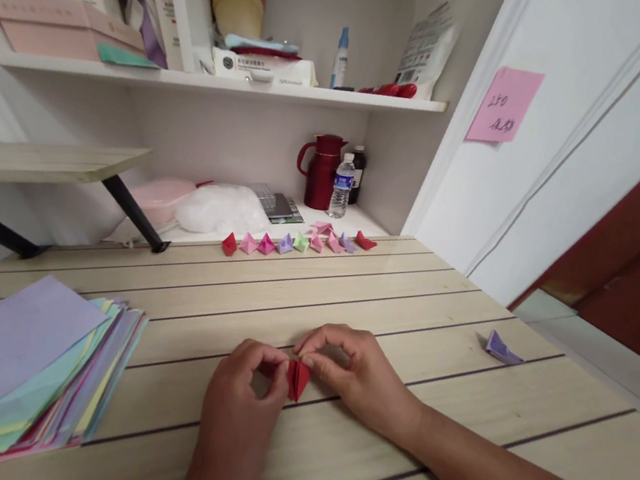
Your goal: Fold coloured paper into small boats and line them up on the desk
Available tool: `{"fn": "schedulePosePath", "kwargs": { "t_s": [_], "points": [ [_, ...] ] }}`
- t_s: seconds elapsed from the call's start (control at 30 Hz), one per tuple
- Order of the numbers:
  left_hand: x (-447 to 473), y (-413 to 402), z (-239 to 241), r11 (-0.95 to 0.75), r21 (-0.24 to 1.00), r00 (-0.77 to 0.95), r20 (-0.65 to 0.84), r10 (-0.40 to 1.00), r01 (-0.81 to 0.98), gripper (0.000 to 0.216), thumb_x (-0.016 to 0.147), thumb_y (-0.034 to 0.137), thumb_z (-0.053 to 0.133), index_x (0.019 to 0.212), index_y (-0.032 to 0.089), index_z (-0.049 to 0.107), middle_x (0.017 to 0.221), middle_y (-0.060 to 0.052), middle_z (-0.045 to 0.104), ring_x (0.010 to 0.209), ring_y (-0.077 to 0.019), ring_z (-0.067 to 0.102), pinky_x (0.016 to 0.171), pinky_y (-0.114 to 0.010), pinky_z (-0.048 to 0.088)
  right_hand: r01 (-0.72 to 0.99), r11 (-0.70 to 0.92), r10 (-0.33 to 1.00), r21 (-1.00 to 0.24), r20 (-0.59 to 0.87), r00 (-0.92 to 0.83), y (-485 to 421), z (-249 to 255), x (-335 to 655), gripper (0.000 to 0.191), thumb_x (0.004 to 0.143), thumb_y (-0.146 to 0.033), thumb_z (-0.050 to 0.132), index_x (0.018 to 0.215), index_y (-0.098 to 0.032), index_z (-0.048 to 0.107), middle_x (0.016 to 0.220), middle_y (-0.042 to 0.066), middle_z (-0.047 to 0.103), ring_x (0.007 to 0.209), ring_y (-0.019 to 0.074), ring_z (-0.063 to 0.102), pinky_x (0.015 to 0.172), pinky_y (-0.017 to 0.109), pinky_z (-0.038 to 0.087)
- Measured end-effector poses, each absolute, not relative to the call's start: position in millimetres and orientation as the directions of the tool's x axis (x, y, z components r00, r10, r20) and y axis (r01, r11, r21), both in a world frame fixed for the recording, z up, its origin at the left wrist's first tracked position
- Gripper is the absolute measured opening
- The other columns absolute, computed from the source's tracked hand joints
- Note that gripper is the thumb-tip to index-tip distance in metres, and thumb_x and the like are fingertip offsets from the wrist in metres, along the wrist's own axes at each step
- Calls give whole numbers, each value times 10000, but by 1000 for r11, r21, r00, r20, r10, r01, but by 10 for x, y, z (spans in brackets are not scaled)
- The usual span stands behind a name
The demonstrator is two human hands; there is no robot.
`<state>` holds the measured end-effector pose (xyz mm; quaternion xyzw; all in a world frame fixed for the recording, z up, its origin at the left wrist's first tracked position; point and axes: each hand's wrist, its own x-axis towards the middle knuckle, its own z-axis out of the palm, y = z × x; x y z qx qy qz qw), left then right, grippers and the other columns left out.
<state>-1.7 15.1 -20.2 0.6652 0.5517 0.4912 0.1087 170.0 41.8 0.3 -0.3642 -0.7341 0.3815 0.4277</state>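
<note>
Between my hands is a small piece of folded red paper (297, 382), low over the middle of the table (372, 456). My left hand (246, 389) pinches its left edge between thumb and fingertips. On its upper right, the thumb and index finger of my right hand (357, 374) pinch the paper as well. The fingertips cover parts of its top and sides. Its visible part narrows to a point at the bottom, with a fold line down the front.
Small folded paper boats (285, 244) in several colours line the far table edge. A purple folded boat (502, 348) lies at the right. Stacked coloured paper (7, 362) is on the left, near a small raised shelf (36, 161). Behind stand a red jug (322, 176) and water bottle (341, 187).
</note>
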Motion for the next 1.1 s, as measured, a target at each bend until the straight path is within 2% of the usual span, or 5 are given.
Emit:
{"fn": "schedulePosePath", "kwargs": {
  "t_s": [0.17, 0.47, 0.83, 1.1],
  "points": [
    [-22, 134, -198, -364, 686, -73, 519, 851, 630, 99, 757, 166, 611, 706, 243, 645, 675, 47, 689, 614, -130, 650, 622, -259, 498, 272, 489, 849, -829, 381, -367, 396, 46, 1698, 124, 876, -166, 651, 774, -204, 711, 863, 25, 770, 865, 191, 693, 840, 332, 502],
    [-19, 143, -249, -342, 690, -34, 469, 882, 639, 105, 741, 160, 581, 725, 242, 645, 679, 36, 699, 591, -136, 653, 600, -260, 502, 284, 564, 799, -775, 427, -422, 396, 47, 1688, 180, 893, -138, 618, 749, -215, 694, 849, 5, 767, 848, 180, 703, 884, 344, 480],
    [0, 168, -233, -393, 672, 17, 492, 870, 628, 105, 765, 169, 571, 697, 234, 617, 697, 30, 656, 640, -129, 632, 630, -257, 500, 261, 542, 806, -799, 407, -430, 399, 21, 1693, 183, 886, -123, 604, 741, -205, 682, 842, 9, 751, 842, 172, 689, 838, 308, 504],
    [6, 174, -245, -423, 615, 43, 534, 844, 665, 125, 728, 123, 545, 661, 226, 571, 666, 32, 624, 614, -132, 603, 630, -282, 473, 183, 406, 846, -896, 292, -446, 404, -2, 1688, 134, 905, -220, 600, 797, -180, 669, 772, 13, 685, 721, 145, 617, 703, 265, 505]
  ]
}}
